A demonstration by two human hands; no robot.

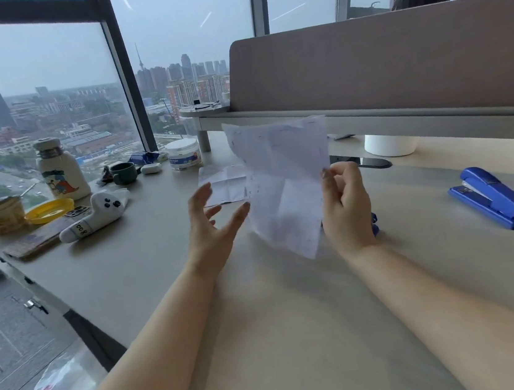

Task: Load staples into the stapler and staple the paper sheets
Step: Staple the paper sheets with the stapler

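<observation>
My right hand (346,206) pinches the right edge of a thin, creased white paper sheet (282,175) and holds it up above the desk. Spread open just left of that sheet is my left hand (211,226), its fingertips near the lower left edge and holding nothing. Another folded paper sheet (223,184) lies flat on the desk behind my left hand. At the far right of the desk a blue stapler (492,198) rests closed. A small blue object (375,224) peeks out behind my right wrist; I cannot tell what it is.
Along the window at the left stand a white bottle (60,172), a yellow lid (49,211), a seal-shaped pouch (96,216), a dark green mug (124,173) and a white jar (183,153). A grey desk divider (394,58) runs across the back. A white roll (390,144) sits under its shelf.
</observation>
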